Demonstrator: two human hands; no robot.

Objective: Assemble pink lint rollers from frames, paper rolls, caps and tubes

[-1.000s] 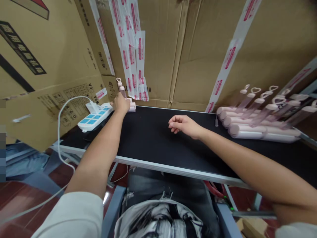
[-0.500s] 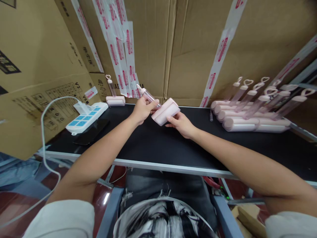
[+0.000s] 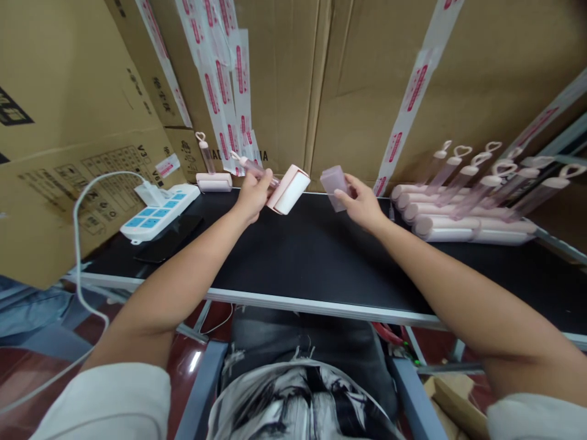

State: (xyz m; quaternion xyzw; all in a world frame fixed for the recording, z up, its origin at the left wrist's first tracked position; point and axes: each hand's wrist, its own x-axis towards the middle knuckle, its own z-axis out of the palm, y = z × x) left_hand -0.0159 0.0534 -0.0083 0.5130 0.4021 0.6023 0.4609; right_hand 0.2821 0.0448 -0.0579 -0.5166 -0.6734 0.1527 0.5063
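My left hand (image 3: pixel 252 192) is closed around the clear pink handle of a lint roller (image 3: pixel 288 189), whose white roll points right and stands above the black table (image 3: pixel 302 256). My right hand (image 3: pixel 362 198) grips a translucent pink cover (image 3: pixel 334 179), held a short way to the right of the roll and apart from it. Both hands hover over the back middle of the table.
A second lint roller (image 3: pixel 213 179) lies at the back left by a white and blue power strip (image 3: pixel 158 212) and a dark phone (image 3: pixel 167 241). Several finished pink rollers (image 3: pixel 463 211) are stacked at the right. Taped cardboard boxes (image 3: pixel 321 79) wall the back and left.
My left hand fetched a roller from the back left and brought it to the middle. My right hand took hold of its cover and has pulled it off to the right.
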